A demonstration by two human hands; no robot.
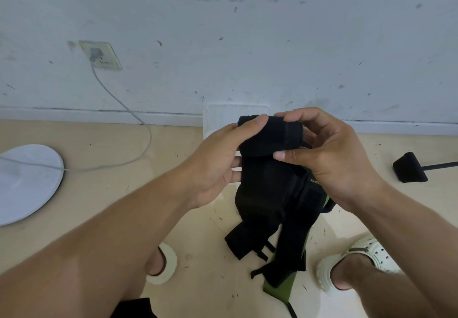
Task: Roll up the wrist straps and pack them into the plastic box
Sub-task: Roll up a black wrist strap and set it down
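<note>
A person looks down at their own two bare hands, held above a pale floor [99, 144] that meets a scuffed white wall [247, 44] along its far edge.

Both hands grip a partly rolled black wrist strap [270, 136]. The roll lies across the view, its long axis running left to right, about level. The left hand [218, 166] clasps the roll's left end, thumb over the top and fingers [235, 169] curled behind it. The right hand [332, 159] pinches the right end, thumb at the lower front edge and fingers arched over the top. Both sets of fingers are closed narrowly on the fabric; neither hand is free.

From under the roll the unrolled strap tail [270, 193] hangs straight down toward the person, at right angles to the roll's axis, so further winding would, as I judge it, draw the tail up into the roll. More black and green straps [285, 255] lie in a loose heap on the floor below, between two feet in pale clogs.

A white plastic box [235, 113] sits against the wall's base directly behind the hands, mostly hidden by them. Both hands appear about equally near it.

At the floor's left edge lies a round white disc [29, 181] with a grey cable [119, 102] running to a wall socket [100, 54]. A black-headed tool [410, 169] lies near the right edge.
</note>
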